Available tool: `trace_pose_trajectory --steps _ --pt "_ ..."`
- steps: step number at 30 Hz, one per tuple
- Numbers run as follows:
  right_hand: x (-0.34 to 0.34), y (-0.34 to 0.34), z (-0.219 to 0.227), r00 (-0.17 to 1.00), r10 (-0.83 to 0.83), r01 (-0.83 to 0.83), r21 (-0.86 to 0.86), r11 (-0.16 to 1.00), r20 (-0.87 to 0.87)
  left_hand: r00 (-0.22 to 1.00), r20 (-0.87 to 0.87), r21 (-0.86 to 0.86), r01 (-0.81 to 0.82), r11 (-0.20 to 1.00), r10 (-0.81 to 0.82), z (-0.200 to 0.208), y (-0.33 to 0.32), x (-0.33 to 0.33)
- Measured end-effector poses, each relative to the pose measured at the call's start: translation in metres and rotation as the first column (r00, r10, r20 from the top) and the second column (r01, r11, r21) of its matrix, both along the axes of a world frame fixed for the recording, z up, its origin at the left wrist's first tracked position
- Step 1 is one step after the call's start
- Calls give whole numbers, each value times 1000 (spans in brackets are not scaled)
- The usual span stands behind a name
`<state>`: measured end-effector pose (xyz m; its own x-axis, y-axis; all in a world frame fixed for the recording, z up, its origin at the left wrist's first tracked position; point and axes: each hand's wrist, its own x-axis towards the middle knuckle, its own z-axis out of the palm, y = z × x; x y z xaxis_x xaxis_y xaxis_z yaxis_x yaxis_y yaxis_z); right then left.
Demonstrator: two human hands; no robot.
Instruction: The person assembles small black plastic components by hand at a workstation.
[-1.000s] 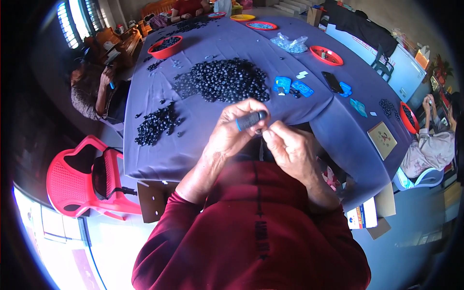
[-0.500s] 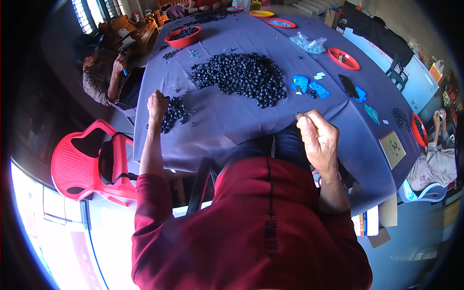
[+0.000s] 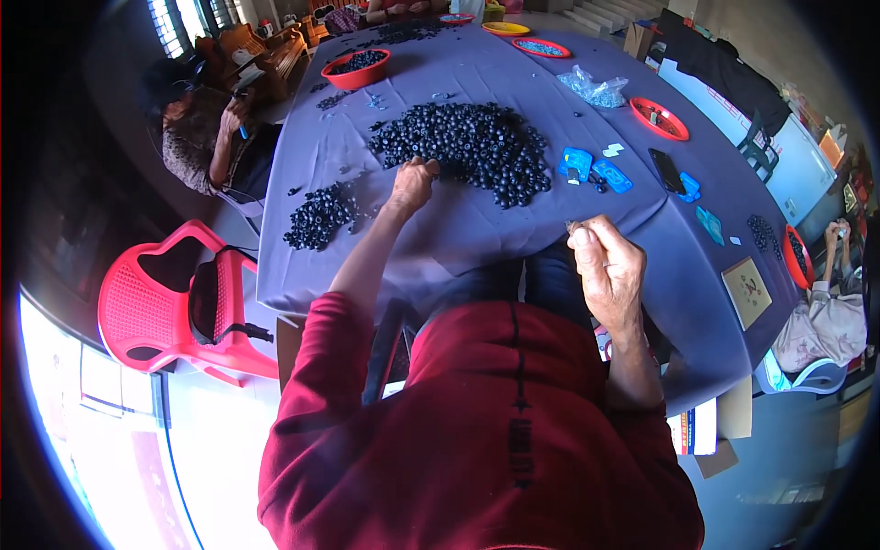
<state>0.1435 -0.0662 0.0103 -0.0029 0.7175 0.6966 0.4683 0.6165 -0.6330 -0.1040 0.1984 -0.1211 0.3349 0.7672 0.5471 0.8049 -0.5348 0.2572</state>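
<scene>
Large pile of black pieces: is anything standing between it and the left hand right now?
Nothing visible stands in the way: the left hand is at the near edge of the large pile, though whether they touch is hard to tell. The smaller pile lies off to the left, not between them.

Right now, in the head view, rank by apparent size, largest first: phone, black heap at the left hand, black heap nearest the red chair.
1. Black heap at the left hand
2. Black heap nearest the red chair
3. Phone
</scene>
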Motion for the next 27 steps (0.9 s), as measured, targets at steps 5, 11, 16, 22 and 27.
trace_pose_trajectory --steps 5,11,16,22,27 --pt "-2 2 -2 999 0 -1 20 1000 32 1000 -28 -51 4 999 -6 -4 17 6" --pt "-2 5 -3 999 -10 10 -5 1000 39 994 64 -62 -82 995 86 -15 27 4" --pt "-2 6 0 999 -12 12 8 1000 38 631 775 -361 424 831 15 5 -4 4" --pt "2 -3 5 1000 -17 18 -34 999 19 -133 989 121 979 167 65 95 -122 64" --pt "5 -11 12 998 -24 26 -41 999 52 -96 995 96 995 -7 10 117 -176 89"
